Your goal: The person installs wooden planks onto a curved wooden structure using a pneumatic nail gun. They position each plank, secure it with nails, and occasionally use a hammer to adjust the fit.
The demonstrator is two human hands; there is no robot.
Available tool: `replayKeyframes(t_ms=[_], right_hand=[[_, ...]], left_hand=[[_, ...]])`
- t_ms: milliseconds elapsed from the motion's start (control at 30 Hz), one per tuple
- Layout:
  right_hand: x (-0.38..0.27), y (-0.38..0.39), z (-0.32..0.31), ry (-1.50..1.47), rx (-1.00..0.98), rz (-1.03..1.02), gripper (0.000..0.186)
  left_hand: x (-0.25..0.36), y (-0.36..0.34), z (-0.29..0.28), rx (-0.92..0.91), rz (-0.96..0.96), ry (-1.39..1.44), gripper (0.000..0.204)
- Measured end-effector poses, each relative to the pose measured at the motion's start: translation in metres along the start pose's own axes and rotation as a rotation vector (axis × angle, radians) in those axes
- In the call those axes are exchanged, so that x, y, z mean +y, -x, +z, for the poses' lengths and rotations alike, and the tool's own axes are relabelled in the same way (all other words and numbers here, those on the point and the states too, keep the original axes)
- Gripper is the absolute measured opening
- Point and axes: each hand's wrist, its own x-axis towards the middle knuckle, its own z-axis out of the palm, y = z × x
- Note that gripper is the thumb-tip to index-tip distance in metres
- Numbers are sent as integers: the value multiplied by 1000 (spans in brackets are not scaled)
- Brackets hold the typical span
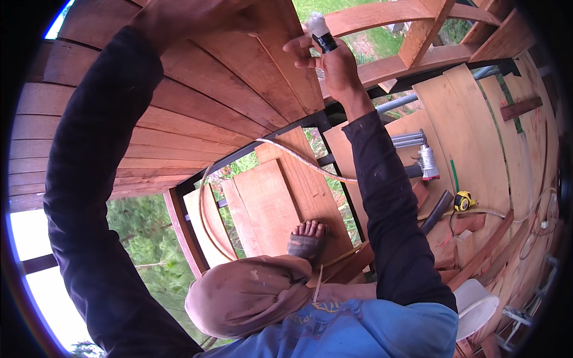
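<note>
My right hand [340,68] is raised at the upper middle, holding a short black-wrapped piece with a cloudy white end [317,25]; its kind is unclear. Some of that hand's fingers point left, toward the edge of a reddish-brown plank [283,53]. At the top, my left hand [185,24] reaches across the slatted wooden panel. It is dark and partly cut off by the picture's edge, so its grip cannot be made out. The panel [179,125] is made of several planks set side by side, narrowing toward the dark metal frame.
A silver handheld power tool [427,162] and a yellow tape measure [463,201] lie on boards to the right, near wood offcuts [471,222]. A pale hose [298,156] crosses the loose boards [262,191], with open gaps between them. A white bucket [476,307] stands lower right. Curved wooden framing [382,18] spans the top.
</note>
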Motion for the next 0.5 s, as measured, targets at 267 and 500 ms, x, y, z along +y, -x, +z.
replayKeyframes(t_ms=[267, 500], right_hand=[[-1, -2, 8, -131, 122, 54, 53], [2, 0, 9, -145, 125, 26, 52]], left_hand=[[0, 5, 23, -61, -68, -126, 78], [-2, 2, 6, -56, -72, -89, 78]])
